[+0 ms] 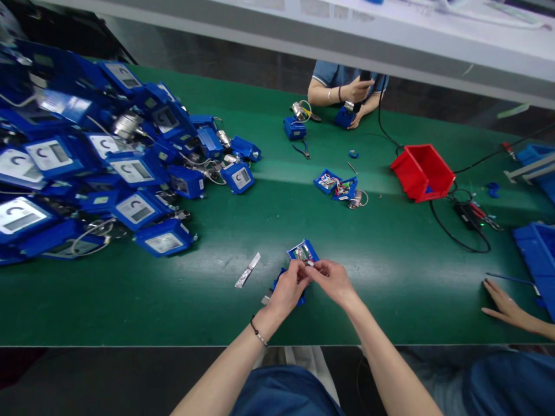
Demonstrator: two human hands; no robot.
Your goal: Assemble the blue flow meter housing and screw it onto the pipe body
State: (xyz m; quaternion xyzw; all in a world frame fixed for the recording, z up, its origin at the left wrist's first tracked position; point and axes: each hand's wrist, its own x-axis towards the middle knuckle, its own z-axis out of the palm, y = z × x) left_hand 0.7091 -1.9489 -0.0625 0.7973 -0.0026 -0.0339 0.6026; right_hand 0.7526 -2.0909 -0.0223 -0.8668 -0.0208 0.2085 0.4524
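Hands meet at the near edge of the green table (269, 219), and the step under way looks like taking apart a small blue device: the left hand (289, 289) is curled over the blue case (277, 284) lying under it, fingers closed around it to steady it, while the right hand (332, 279) pinches narrowly at the wiring where the opened half (303, 252), with its small board and coloured wires showing, tips up just beyond the fingertips. Both halves sit close in front of the person, touching or nearly touching; whether a wire joins them I cannot tell. Just left of them lies a thin metal strip (248, 270), apart from the hands. Judging by the grip, the next move calls for a fine, steady pull with the pinching fingers while the other hand keeps the case from sliding, with care not to tear the thin wires. A big heap of blue devices (108, 167) fills the far left, another opened one (336, 185) lies mid-table, and a red bin (422, 172) stands to the right. A co-worker's hand (503, 300) rests flat at the right edge, and another person (347, 92) works across the table
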